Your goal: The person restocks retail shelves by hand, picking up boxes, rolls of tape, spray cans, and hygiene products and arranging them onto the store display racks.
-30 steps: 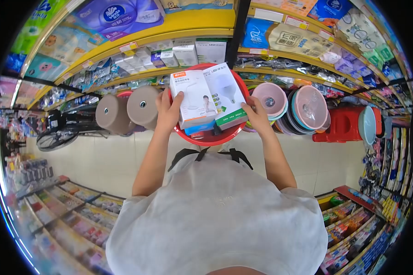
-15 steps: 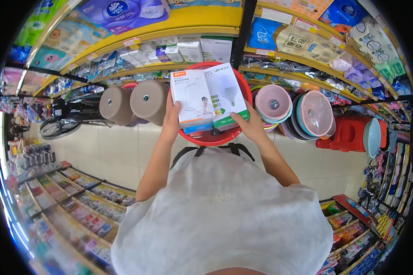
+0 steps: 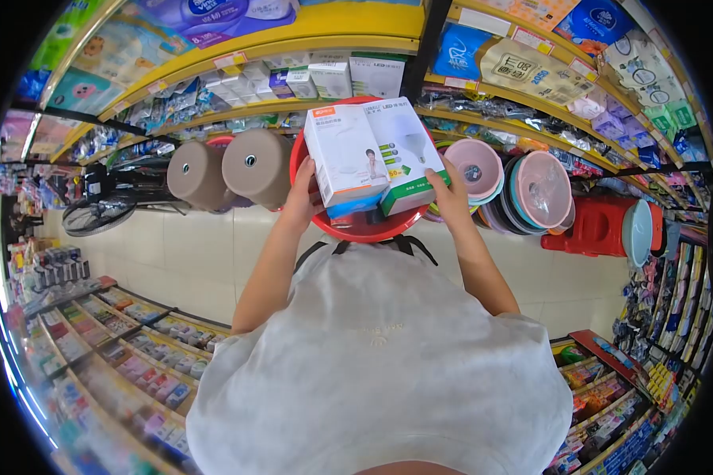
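Observation:
Two white boxes sit side by side between my hands, above a red basin (image 3: pixel 370 236). My left hand (image 3: pixel 299 196) closes on the outer edge of the desk lamp box (image 3: pixel 342 146), which has an orange corner and a picture of a lamp and a person. My right hand (image 3: pixel 450 190) grips the lower right corner of the LED bulb box (image 3: pixel 408 146), its thumb on the front near a green stripe. Both boxes tilt, showing their lower sides. Under them, something blue (image 3: pixel 355 207) shows in the basin. The fingers behind the boxes are hidden.
Brown stools (image 3: pixel 255 169) and a black fan (image 3: pixel 99 212) stand to the left. Stacked basins (image 3: pixel 545 190) and a red plastic item (image 3: pixel 592 226) are on the right. Ahead, a yellow-edged shelf (image 3: pixel 348 38) holds tissue packs above small boxes (image 3: pixel 329 77). Stocked shelves (image 3: pixel 146 348) lie behind.
Both boxes have shifted slightly up and right and tipped, so their lower sides show more. My right hand has moved outward to the bulb box's corner. The view has shifted a little.

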Demonstrator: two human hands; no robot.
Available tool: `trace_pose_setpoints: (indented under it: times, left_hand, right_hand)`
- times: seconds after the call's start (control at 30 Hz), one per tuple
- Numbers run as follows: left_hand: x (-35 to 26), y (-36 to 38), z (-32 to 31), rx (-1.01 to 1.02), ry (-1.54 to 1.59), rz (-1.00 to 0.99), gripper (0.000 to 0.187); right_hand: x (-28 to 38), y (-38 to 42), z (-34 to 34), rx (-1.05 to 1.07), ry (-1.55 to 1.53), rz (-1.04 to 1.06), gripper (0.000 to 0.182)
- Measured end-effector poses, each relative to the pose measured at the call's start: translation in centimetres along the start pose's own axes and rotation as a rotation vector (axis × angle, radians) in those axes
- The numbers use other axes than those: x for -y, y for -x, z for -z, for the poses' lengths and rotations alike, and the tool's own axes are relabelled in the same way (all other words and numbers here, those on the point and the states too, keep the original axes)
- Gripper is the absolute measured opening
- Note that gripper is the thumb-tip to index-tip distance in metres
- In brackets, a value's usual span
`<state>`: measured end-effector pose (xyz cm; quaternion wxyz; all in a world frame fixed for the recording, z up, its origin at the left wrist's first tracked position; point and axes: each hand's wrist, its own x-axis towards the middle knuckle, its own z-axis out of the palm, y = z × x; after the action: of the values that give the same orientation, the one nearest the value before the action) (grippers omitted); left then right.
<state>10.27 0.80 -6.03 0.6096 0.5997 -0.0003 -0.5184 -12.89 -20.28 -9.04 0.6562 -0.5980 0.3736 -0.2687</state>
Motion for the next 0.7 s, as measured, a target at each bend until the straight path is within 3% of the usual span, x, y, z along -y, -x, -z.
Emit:
trace_pose_setpoints:
  times: [0.17, 0.27, 0.37, 0.6, 0.7]
  left_hand:
    - [-1.3, 0.0, 0.1, -0.058, -0.105, -0.021, 0.097]
    - [-2.0, -0.5, -1.2, 0.028, -0.103, -0.012, 0.102]
    - [-2.6, -1.2, -0.9, 0.113, -0.072, 0.036, 0.103]
    - [-3.3, 0.8, -0.7, 0.017, -0.017, 0.012, 0.092]
    - [-2.0, -0.9, 1.7, 0.128, 0.052, 0.003, 0.090]
  right_hand:
    - [4.5, 1.8, -1.5, -0.062, 0.636, 0.580, 0.076]
    - [8.0, 4.3, -4.2, -0.049, 0.943, 0.572, 0.084]
    - [7.4, 4.9, -5.7, -0.052, 1.240, 0.479, 0.086]
    - [6.8, 4.8, -6.7, -0.104, 1.248, 0.504, 0.079]
    - [6.9, 4.7, -6.0, -0.121, 1.188, 0.550, 0.074]
